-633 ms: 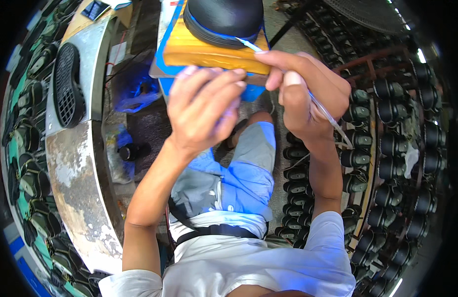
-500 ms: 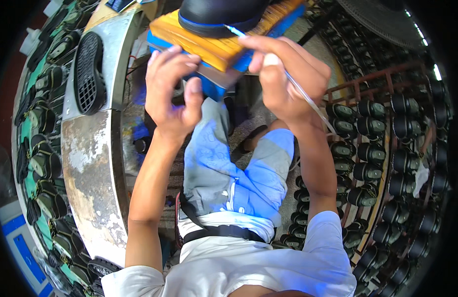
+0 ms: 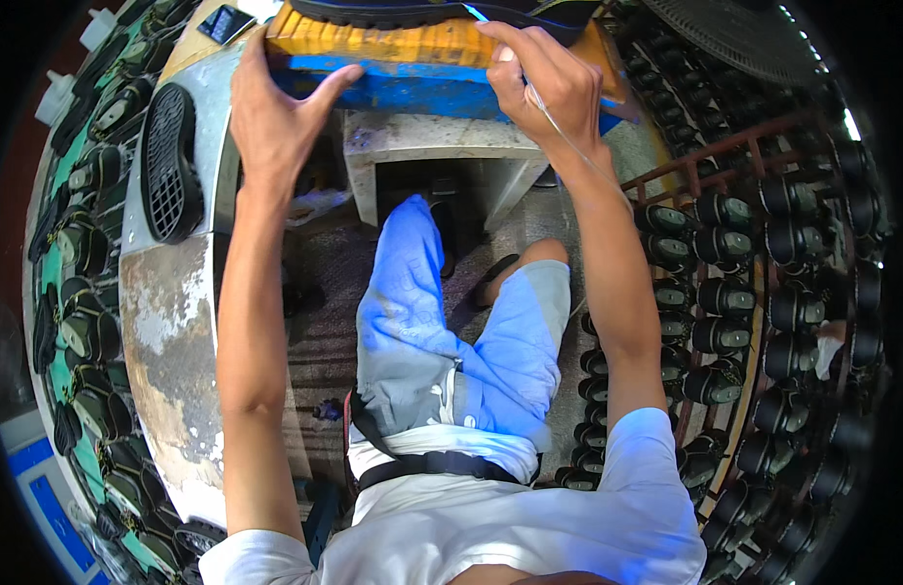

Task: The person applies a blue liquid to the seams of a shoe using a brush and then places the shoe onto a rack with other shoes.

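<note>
A black shoe (image 3: 393, 12) lies lengthwise at the top edge, partly cut off, its sole on a yellow ridged block (image 3: 393, 41) above a blue base (image 3: 403, 90). My left hand (image 3: 274, 112) wraps round the left end of this block, fingers behind it and thumb across the front. In my right hand (image 3: 554, 83), thumb and forefinger pinch a thin pen-like tool (image 3: 479, 14). Its pale tip touches or nearly touches the shoe's lower edge. A thin, clear tube-like length (image 3: 569, 139) trails from this hand along the wrist.
A small table (image 3: 422, 136) stands below the block. At left, a worn metal-topped bench (image 3: 178, 322) carries a black shoe sole (image 3: 171, 161) and a phone (image 3: 225, 24). Racks of black shoes (image 3: 725, 244) line the right, beside a fan (image 3: 729, 34); more shoes (image 3: 86, 322) line the far left.
The block and shoe have turned from a slant to side-on. My left hand has moved left and up onto the block's end; my right hand has risen slightly with the tool.
</note>
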`<state>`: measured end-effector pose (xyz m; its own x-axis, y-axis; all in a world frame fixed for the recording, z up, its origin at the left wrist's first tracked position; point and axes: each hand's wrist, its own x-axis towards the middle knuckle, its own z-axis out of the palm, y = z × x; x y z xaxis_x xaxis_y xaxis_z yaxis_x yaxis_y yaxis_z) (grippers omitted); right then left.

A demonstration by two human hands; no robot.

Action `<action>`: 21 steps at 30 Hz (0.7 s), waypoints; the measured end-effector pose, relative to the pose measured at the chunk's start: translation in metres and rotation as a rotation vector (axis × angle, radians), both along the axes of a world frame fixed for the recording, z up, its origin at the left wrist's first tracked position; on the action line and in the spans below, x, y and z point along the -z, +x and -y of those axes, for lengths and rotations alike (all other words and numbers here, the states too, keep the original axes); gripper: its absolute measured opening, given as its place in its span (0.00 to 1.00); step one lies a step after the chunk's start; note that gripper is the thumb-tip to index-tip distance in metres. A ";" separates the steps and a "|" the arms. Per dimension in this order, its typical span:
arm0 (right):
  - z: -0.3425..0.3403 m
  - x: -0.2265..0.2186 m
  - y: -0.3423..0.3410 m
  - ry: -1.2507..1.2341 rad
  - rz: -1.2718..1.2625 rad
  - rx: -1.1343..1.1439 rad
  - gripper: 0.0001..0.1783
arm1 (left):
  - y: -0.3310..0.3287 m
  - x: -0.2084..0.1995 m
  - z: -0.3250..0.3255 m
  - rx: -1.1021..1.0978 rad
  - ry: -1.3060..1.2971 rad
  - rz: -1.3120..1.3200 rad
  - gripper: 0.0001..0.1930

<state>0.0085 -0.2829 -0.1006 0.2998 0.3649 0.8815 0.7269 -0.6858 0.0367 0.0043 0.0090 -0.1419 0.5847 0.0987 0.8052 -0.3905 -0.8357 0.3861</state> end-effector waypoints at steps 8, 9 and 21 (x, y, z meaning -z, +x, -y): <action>0.049 -0.008 -0.041 -0.044 -0.069 0.132 0.17 | 0.078 0.007 -0.039 0.167 -0.067 -0.121 0.41; 0.045 -0.012 -0.047 -0.071 -0.082 0.112 0.17 | 0.089 0.004 -0.043 0.181 -0.074 -0.139 0.38; 0.001 -0.016 -0.066 -0.012 -0.160 -0.098 0.17 | -0.068 0.035 0.027 0.475 -0.206 0.090 0.04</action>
<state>-0.0577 -0.2835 -0.0842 0.3987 0.4096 0.8206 0.7875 -0.6115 -0.0774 -0.0636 -0.0181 -0.1773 0.5324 0.0009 0.8465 -0.7474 -0.4689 0.4706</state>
